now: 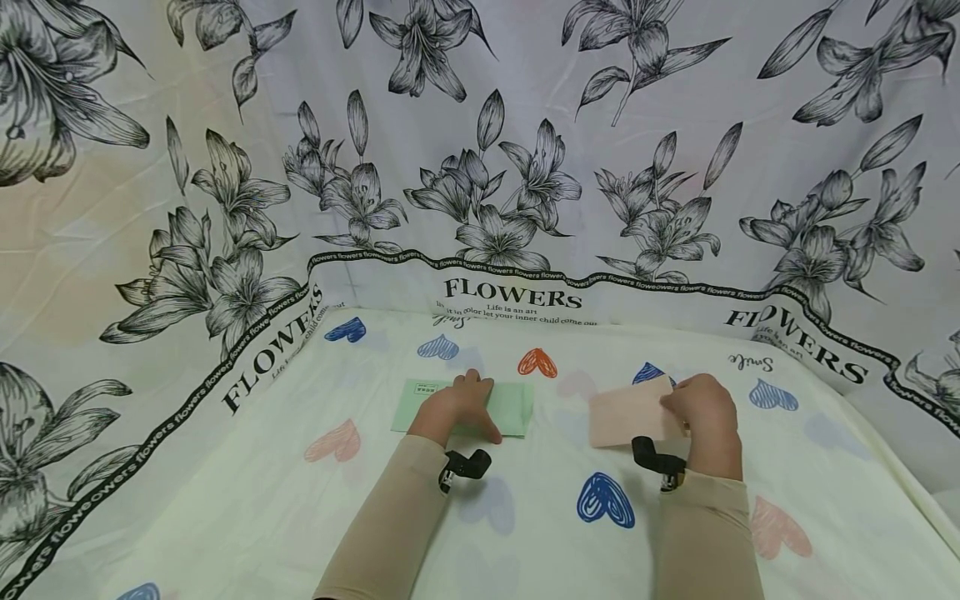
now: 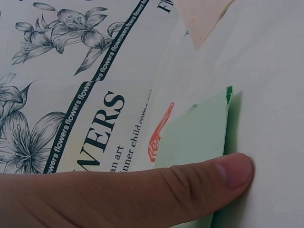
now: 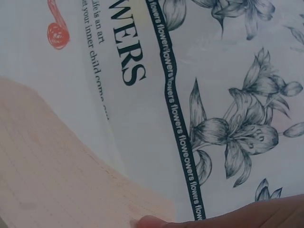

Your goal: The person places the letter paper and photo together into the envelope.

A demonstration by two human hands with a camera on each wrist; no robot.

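Left hand (image 1: 459, 406) flat on green envelope (image 1: 513, 407), thumb (image 2: 199, 183) pinning it to the bench (image 1: 225, 517) – grip wide. Right hand (image 1: 701, 412) pinching pink sheet (image 1: 628, 412), lifted clear.

Lighting bright, even, diffuse; shadows faint and soft. Head view bows at edges. Wrist views slightly soft up close.

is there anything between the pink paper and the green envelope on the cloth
Nothing visible does. The left hand presses on the green envelope, the right hand holds the pink paper by its right edge, and only bare heart-printed cloth lies between the two.
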